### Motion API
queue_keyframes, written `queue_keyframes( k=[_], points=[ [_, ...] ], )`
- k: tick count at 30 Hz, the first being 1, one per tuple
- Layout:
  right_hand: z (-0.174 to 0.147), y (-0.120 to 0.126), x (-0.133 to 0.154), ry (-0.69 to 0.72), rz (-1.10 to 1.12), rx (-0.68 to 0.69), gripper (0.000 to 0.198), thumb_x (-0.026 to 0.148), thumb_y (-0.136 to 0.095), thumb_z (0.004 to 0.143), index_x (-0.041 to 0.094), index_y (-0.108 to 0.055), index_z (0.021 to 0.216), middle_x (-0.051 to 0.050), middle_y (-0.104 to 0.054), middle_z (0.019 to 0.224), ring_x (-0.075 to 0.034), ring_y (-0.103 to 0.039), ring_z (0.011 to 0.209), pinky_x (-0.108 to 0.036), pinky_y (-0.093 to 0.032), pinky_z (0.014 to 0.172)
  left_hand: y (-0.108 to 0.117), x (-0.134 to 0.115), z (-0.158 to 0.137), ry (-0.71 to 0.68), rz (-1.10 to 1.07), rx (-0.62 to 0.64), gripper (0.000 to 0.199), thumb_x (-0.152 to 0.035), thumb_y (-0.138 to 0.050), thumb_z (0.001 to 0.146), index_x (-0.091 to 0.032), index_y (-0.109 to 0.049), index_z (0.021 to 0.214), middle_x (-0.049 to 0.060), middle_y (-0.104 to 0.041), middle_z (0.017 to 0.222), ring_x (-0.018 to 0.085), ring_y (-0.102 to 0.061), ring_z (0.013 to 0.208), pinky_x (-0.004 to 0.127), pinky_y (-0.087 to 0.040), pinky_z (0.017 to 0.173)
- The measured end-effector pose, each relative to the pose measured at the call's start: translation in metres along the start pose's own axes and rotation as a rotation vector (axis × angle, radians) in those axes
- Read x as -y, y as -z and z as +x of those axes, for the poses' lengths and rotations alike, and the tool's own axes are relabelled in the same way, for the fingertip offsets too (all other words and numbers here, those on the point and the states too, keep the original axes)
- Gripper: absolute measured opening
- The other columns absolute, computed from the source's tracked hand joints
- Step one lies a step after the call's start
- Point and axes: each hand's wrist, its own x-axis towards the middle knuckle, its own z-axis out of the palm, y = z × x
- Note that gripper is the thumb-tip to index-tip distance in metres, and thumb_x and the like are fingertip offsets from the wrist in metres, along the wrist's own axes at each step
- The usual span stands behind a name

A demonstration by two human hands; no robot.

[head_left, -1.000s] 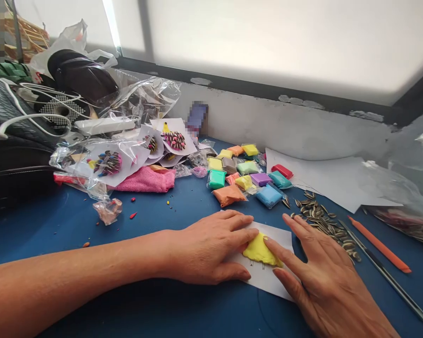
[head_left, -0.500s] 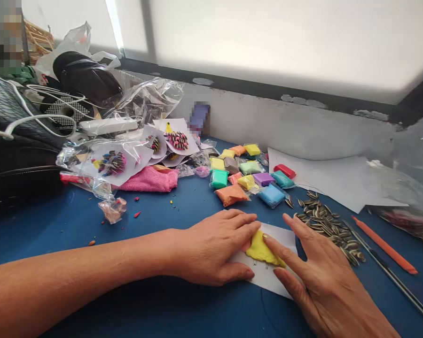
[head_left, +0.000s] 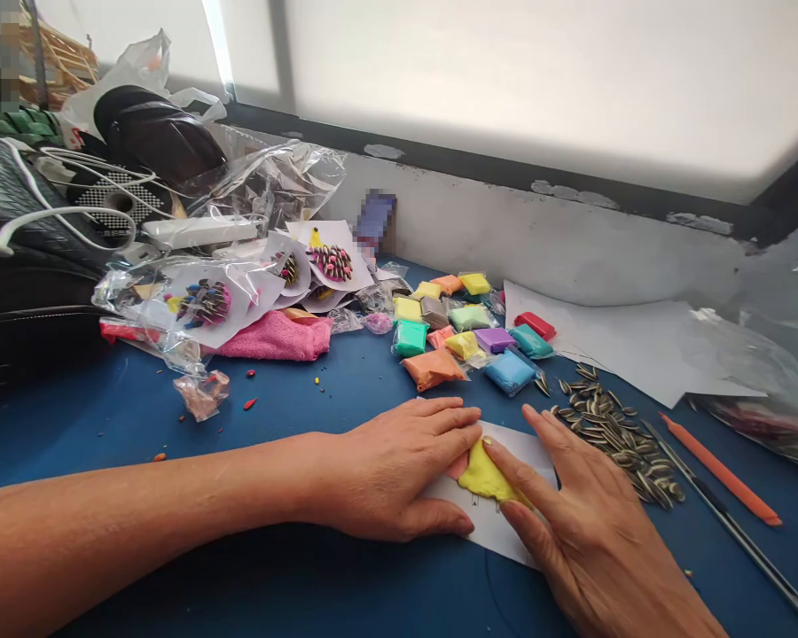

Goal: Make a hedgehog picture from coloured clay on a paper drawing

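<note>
Head view: flat over the white paper (head_left: 498, 537), the left hand (head_left: 399, 470) gripped nothing; the right hand (head_left: 589, 523), loosely spread and holding nothing, touched the yellow clay (head_left: 484, 476) on it. Light, even pressing with the paper braced looked best.

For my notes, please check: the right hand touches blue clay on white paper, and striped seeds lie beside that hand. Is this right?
The colour is wrong: in the head view, the right hand touches yellow clay on white paper; striped seeds lie beside that hand.
</note>
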Motion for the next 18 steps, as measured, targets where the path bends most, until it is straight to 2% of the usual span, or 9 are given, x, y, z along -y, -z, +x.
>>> queue_keyframes(
  k=[6, 12, 18],
  points=[
    [0.001, 0.010, -0.007, -0.068, -0.030, 0.009, 0.041, 0.038, -0.043, 0.097, 0.019, -0.068, 0.125, -0.025, -0.055, 0.134, -0.038, -0.063, 0.113, -0.056, -0.059, 0.077, 0.000, 0.002, 0.000, -0.031, 0.028, -0.027, 0.076, -0.051, -0.057, 0.091, -0.003, -0.037, 0.147, 0.021, -0.032, 0.156, 0.034, -0.025, 0.147, 0.046, -0.023, 0.121],
    [-0.003, 0.017, -0.009, -0.015, -0.060, 0.014, 0.041, 0.038, -0.043, 0.097, 0.020, -0.070, 0.121, -0.025, -0.056, 0.134, -0.040, -0.062, 0.115, -0.055, -0.059, 0.075, -0.003, 0.003, -0.001, -0.035, 0.045, -0.040, 0.075, -0.053, -0.056, 0.092, -0.007, -0.038, 0.148, 0.021, -0.030, 0.157, 0.035, -0.025, 0.147, 0.048, -0.025, 0.120],
    [-0.003, 0.015, -0.003, -0.007, -0.060, 0.020, 0.043, 0.039, -0.041, 0.098, 0.018, -0.071, 0.120, -0.025, -0.056, 0.132, -0.039, -0.062, 0.114, -0.056, -0.058, 0.077, -0.004, 0.005, 0.000, -0.044, 0.059, -0.042, 0.075, -0.053, -0.055, 0.092, -0.006, -0.037, 0.148, 0.021, -0.029, 0.157, 0.035, -0.024, 0.147, 0.049, -0.025, 0.120]
  ],
)
